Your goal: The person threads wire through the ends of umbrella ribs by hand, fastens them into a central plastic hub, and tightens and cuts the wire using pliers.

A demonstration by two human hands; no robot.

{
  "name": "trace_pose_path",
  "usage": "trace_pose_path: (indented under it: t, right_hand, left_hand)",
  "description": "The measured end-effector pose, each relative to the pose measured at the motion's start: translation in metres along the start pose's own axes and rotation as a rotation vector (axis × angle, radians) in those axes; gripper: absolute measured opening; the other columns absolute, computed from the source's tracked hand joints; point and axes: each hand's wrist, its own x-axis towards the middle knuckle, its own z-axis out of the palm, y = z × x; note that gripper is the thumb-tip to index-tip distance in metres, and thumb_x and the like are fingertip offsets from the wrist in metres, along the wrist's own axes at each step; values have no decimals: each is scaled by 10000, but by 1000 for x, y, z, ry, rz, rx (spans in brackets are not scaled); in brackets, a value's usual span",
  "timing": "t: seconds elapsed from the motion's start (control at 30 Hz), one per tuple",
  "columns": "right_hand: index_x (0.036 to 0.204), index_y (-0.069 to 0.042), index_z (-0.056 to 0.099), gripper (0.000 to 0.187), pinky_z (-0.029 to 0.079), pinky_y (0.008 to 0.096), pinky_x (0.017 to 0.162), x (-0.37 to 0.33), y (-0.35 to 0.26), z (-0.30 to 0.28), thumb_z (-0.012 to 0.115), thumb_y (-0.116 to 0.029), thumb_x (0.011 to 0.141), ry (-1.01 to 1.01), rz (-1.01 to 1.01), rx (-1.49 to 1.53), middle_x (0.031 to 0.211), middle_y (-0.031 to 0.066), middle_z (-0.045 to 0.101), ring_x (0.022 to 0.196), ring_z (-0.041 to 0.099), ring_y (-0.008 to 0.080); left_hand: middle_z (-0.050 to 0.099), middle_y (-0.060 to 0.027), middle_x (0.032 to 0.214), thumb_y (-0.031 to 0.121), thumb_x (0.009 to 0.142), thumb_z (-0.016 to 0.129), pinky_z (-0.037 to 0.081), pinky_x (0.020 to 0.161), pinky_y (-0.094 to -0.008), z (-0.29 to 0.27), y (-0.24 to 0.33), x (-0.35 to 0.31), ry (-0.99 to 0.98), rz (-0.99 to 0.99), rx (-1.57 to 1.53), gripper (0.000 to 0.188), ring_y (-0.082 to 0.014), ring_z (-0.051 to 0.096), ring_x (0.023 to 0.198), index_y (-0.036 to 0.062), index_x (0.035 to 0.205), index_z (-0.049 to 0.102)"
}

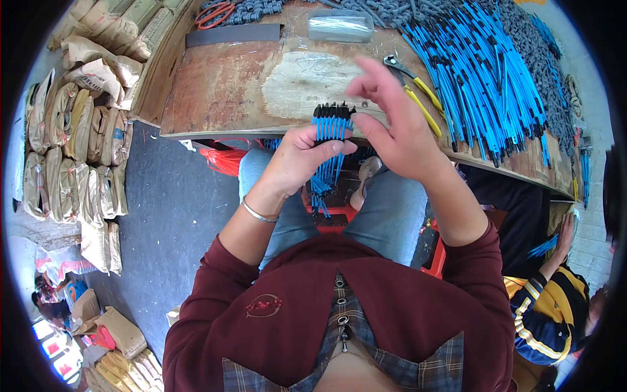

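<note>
My left hand [302, 157] is closed around a bundle of blue sticks with black tips [332, 127], held upright just off the table's front edge. The blue lower ends hang down below the fist, over my lap. My right hand [395, 121] is raised beside the bundle with its fingers apart. The thumb reaches close to the black tips; whether it touches them I cannot tell. Nothing shows in the right palm. Just right of that hand lie pliers with yellow handles [424, 104] on the worn wooden table [215, 85].
A large pile of blue black-tipped sticks [483, 85] covers the table's right side, beside grey parts [545, 72]. Behind are a clear plastic box [339, 26], a dark strip [233, 35] and orange-handled scissors [215, 14]. Stacked sacks [78, 144] stand left; another person's sleeve [535, 320] is right.
</note>
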Motion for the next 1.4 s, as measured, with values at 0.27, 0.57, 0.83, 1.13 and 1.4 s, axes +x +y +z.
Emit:
trace_pose_path:
  t: [0.27, 0.57, 0.83, 1.13, 1.4]
  right_hand:
    - [1307, -54, 370, 577, 329, 347, 975, 32, 31, -21, 585, -52, 772, 175, -82, -8, 1249, 117, 481, 1155, 441, 190]
    - [795, 15, 631, 176, 508, 389, 649, 152, 110, -30, 529, -121, 751, -145, 98, -1026, 779, 158, 638, 729, 625, 303]
    - [794, -36, 663, 166, 512, 388, 677, 161, 127, -6, 527, -120, 749, -281, 194, -1287, 816, 154, 640, 780, 631, 314]
    - [822, -41, 643, 146, 503, 384, 684, 143, 130, -34, 567, -144, 751, -141, 47, -1326, 826, 151, 637, 770, 624, 307]
    - [767, 35, 569, 120, 385, 193, 564, 7, 20, -54, 543, -60, 837, 347, 389, -31, 752, 42, 581, 631, 508, 68]
  left_hand:
    - [643, -59, 954, 2, 851, 535, 464, 826, -276, -4, -8, -6, 24, -27, -85, 191, -145, 605, 902, -2, 1029, 604]
    - [668, -73, 938, -28, 793, 566, 482, 767, -256, -9, -6, -1, -52, 363, 270, 230, -126, 623, 847, 0, 1013, 631]
    - [672, -90, 922, -27, 773, 584, 488, 735, -252, -11, 3, -3, -104, 376, 299, 251, -126, 629, 803, 9, 1017, 635]
    - [632, -169, 1018, -80, 780, 564, 451, 876, -309, -11, 2, -4, -178, 285, 266, 229, -216, 595, 974, -59, 1004, 604]
    - [657, -62, 966, -26, 802, 569, 454, 820, -252, -1, 4, -3, -158, 358, 246, 214, -115, 590, 897, -4, 1003, 637]
